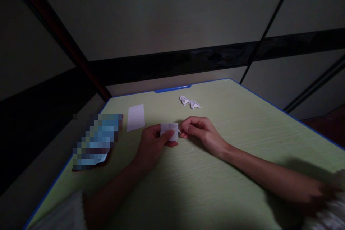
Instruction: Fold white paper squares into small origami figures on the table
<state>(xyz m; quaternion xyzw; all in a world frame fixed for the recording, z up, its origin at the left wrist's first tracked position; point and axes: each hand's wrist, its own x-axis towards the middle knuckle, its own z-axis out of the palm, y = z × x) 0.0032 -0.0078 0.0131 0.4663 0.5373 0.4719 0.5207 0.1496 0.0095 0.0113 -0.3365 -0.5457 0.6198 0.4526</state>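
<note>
Between the thumb and fingers of my left hand (153,143) is a small folded piece of white paper (165,128), held just above the table. The thumb lies across its front. My right hand (201,131) is at the paper's right edge, with thumb and forefinger pinched on a small pointed bit that sticks out there. Its other fingers are curled in. Beyond my hands lie two small folded paper figures (193,104), side by side. A flat white sheet of paper (136,117) rests to the left of the folded piece.
The pale green table (231,194) has a blue edge and a blue handle (173,88) at its far side. A blurred-out bluish object with a dark red border (98,143) lies at the left edge. Cabinet panels (167,14) stand close behind the table.
</note>
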